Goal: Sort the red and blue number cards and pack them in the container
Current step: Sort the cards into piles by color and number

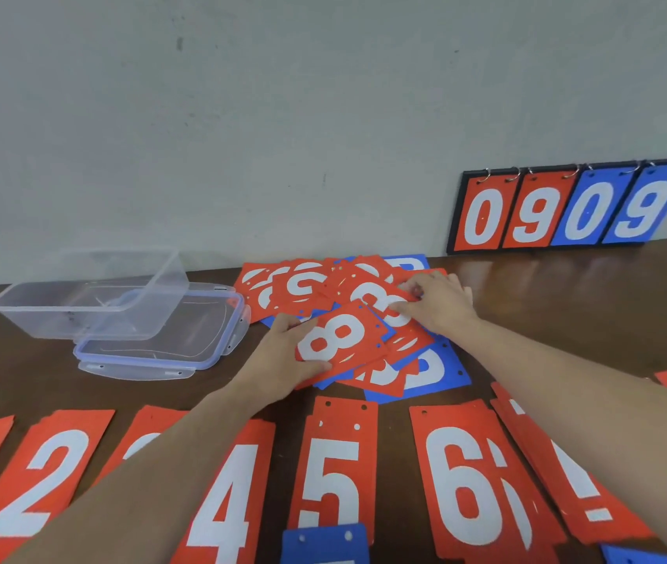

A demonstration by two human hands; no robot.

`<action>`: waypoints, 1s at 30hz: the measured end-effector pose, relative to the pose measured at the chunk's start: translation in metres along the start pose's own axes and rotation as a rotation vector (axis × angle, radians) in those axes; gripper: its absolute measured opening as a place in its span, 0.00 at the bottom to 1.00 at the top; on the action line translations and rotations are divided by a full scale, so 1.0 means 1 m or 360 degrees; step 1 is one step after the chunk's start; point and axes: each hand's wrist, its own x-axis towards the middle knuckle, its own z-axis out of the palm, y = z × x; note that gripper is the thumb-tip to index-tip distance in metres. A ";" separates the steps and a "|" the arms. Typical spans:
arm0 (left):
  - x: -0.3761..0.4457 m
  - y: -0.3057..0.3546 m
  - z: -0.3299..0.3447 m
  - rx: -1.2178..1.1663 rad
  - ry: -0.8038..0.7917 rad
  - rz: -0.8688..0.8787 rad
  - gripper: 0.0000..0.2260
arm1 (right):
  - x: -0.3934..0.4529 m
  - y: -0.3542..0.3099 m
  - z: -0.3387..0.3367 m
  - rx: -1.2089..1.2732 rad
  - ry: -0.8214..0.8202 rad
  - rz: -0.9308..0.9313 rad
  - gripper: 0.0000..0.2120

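Red card marked 8 (pixel 334 339) is pinched at its near edge by the left hand (pixel 283 356) over the mixed pile (pixel 364 315) on the brown table (pixel 567 287), right hand (pixel 437 305) fingers curled pinching a pile card, clear container (pixel 92 299) standing apart at left.

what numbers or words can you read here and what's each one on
"0909": flip scoreboard at the wall, red 0 9, blue 0 9
"8": red card held by the left hand
"2", "4", "5", "6": red near-row cards
Messy pile under the right hand: digits overlapped, unclear
Container: no text
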 end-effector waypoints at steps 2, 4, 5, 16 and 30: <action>-0.001 0.004 -0.001 0.0051 0.0078 -0.0016 0.30 | -0.004 0.004 -0.008 0.0113 0.0009 0.0009 0.11; -0.003 0.006 -0.004 0.0010 0.0178 -0.0059 0.23 | -0.006 0.011 -0.016 0.0301 -0.0074 0.0091 0.11; -0.004 0.006 -0.004 -0.0042 0.0223 -0.0091 0.21 | -0.008 0.015 -0.020 0.0397 -0.0110 0.0136 0.11; -0.020 0.021 -0.005 -0.1109 0.0440 -0.0380 0.25 | -0.054 0.044 -0.057 0.0924 0.0047 0.0305 0.13; -0.102 0.027 -0.007 -0.1620 0.0484 -0.0352 0.17 | -0.160 0.011 -0.062 0.1449 -0.0172 0.0324 0.19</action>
